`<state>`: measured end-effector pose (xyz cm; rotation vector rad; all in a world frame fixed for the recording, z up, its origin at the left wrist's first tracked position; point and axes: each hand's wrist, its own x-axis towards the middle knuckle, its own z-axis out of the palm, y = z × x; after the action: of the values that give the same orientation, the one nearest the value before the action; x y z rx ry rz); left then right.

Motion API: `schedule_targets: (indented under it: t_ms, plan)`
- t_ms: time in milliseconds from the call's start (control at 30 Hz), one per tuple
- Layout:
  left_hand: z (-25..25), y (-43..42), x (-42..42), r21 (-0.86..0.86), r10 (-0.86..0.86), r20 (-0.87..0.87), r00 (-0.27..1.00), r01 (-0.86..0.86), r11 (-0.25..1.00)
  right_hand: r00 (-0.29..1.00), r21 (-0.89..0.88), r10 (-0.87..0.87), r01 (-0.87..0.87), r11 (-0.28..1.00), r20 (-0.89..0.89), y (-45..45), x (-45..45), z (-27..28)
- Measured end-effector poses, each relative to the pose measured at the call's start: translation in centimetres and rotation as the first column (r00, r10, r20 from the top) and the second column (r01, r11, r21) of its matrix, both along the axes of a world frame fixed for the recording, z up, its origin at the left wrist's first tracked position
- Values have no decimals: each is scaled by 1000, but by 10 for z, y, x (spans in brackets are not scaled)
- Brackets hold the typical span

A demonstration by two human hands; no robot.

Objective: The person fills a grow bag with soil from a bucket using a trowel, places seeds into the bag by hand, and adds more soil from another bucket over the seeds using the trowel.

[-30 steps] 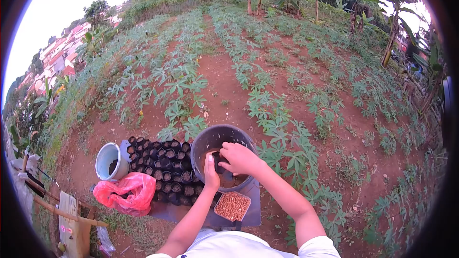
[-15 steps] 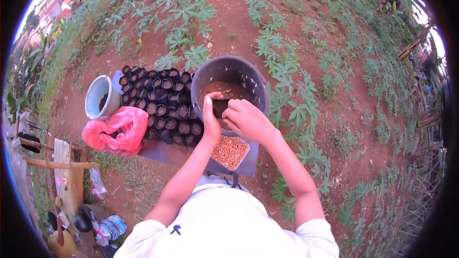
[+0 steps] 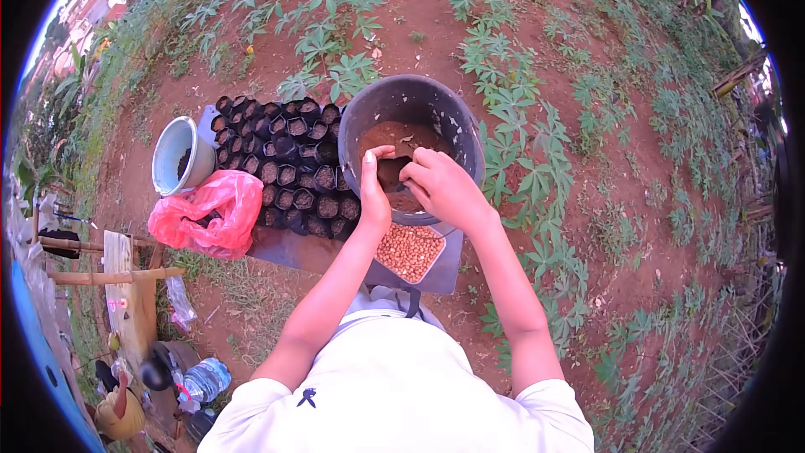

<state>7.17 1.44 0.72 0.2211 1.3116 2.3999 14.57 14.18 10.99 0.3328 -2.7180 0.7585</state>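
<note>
Over the large dark bucket (image 3: 472, 138), which has brown soil (image 3: 402, 132) in it, my left hand (image 3: 375, 193) is curved round a small black planting bag (image 3: 392, 171). The fingers of my right hand (image 3: 449, 189) are pinched at the bag's right edge; their tips are partly hidden. The bag's mouth faces up, and how much is inside is hard to see. Just below the bucket, near my wrists, is a white-rimmed tray of tan kernels or nuts (image 3: 409, 253). Rows of black bags filled with soil (image 3: 285, 151) stand to the left.
A pale blue bucket (image 3: 201, 159) and a pink-red plastic bag (image 3: 210, 216) sit left of the rows. All stand on a low board (image 3: 293, 252). Leafy plants (image 3: 520, 168) grow beyond and right. At lower left are a wooden frame (image 3: 126, 277), a water bottle (image 3: 204, 379) and another person (image 3: 119, 415).
The view has shifted slightly. The black bag's mouth now shows more openly between my hands, and my right fingers have moved a little along its edge.
</note>
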Motion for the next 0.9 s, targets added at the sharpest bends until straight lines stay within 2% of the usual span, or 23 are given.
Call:
schedule_targets:
  t_ms: [33, 100, 167, 233, 267, 333, 367, 433, 467, 533, 567, 633, 667, 700, 767, 833, 900]
  plan:
    - [11, 0, 0, -4, 7, -3, 1000, -7, 1000, 1000, 13, 21, -21, 1000, 12, 2, -3, 0]
    - [28, 5, 1, 68, 54, 199, 978, -69, 995, 999, 2, 41, -41, 999, -12, 5, -10, 4]
    - [28, 2, -6, 69, 48, 197, 979, -63, 996, 999, 1, 40, -40, 999, -26, 9, -16, 9]
    - [39, -1, -11, 122, -81, 199, 977, 57, 991, 999, 16, 47, -47, 999, -16, 12, -23, 16]
    - [45, -3, -14, 124, -78, 197, 977, 54, 991, 999, 23, 50, -50, 999, -18, 14, -26, 20]
    - [54, -5, -20, 169, -229, 204, 952, 196, 966, 998, 36, 54, -53, 998, -22, 17, -31, 29]
    - [54, -5, -23, 173, -228, 200, 953, 195, 965, 998, 47, 60, -59, 997, -27, 19, -32, 34]
    - [57, -6, -29, 82, -314, 185, 931, 304, 949, 997, 65, 69, -66, 996, -35, 23, -36, 40]
    - [58, -6, -33, 86, -314, 182, 932, 303, 949, 997, 66, 73, -71, 995, -39, 25, -37, 42]
    - [62, -7, -41, -97, -272, 226, 935, 300, 949, 996, 72, 79, -76, 995, -44, 29, -39, 44]
    - [61, -9, -51, -95, -273, 224, 936, 300, 949, 995, 84, 82, -77, 994, -54, 31, -39, 44]
    - [66, -12, -71, -440, -442, -131, 887, 347, 828, 994, 96, 84, -78, 992, -63, 34, -37, 41]
    - [72, -9, -74, -486, -394, -271, 878, 228, 844, 993, 101, 85, -77, 992, -77, 36, -37, 41]
    - [79, -8, -80, -485, -391, -275, 878, 225, 845, 992, 107, 86, -76, 991, -92, 38, -36, 40]
    - [89, -11, -91, -696, -564, -304, 768, 225, 682, 993, 95, 79, -71, 993, -84, 41, -34, 35]
    - [101, -11, -93, -742, -593, -309, 744, 202, 640, 994, 81, 73, -67, 994, -76, 43, -31, 33]
    - [99, -10, -99, -845, -742, -228, 630, 251, 472, 994, 70, 79, -74, 995, -80, 43, -27, 30]
